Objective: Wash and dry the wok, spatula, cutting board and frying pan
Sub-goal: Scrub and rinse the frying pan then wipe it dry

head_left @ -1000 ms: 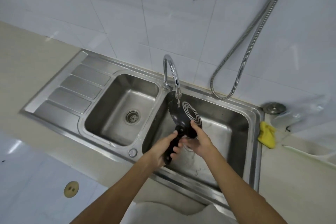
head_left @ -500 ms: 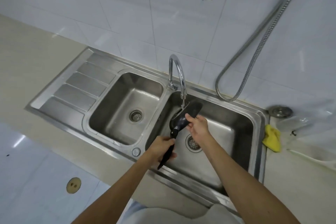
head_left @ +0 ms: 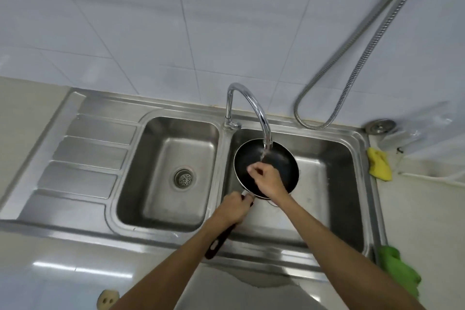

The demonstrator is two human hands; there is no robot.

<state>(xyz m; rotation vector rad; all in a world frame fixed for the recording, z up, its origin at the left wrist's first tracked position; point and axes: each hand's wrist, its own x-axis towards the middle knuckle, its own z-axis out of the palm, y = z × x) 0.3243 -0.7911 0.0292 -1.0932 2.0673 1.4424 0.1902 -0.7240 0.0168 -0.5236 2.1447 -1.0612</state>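
A small black frying pan [head_left: 284, 158] is held face up over the right basin of the steel double sink [head_left: 357, 199], under the chrome tap [head_left: 254, 108], which runs water into it. My left hand [head_left: 235, 209] grips the pan's black handle [head_left: 217, 243] near the bowl. My right hand [head_left: 266, 178] lies inside the pan with its fingers curled against the wet surface; I cannot make out anything in it. The wok, spatula and cutting board are out of view.
The left basin [head_left: 176, 173] holds only its drain strainer, with a ribbed drainboard [head_left: 83, 156] beside it. A yellow cloth [head_left: 380, 163] and a green cloth [head_left: 400, 272] lie on the counter at the right. A metal shower hose [head_left: 352, 75] hangs on the tiled wall.
The pan has been turned from edge-on, underside showing, to face up under the tap. My right hand moved from its rim into the inside. The camera view shifted left and down.
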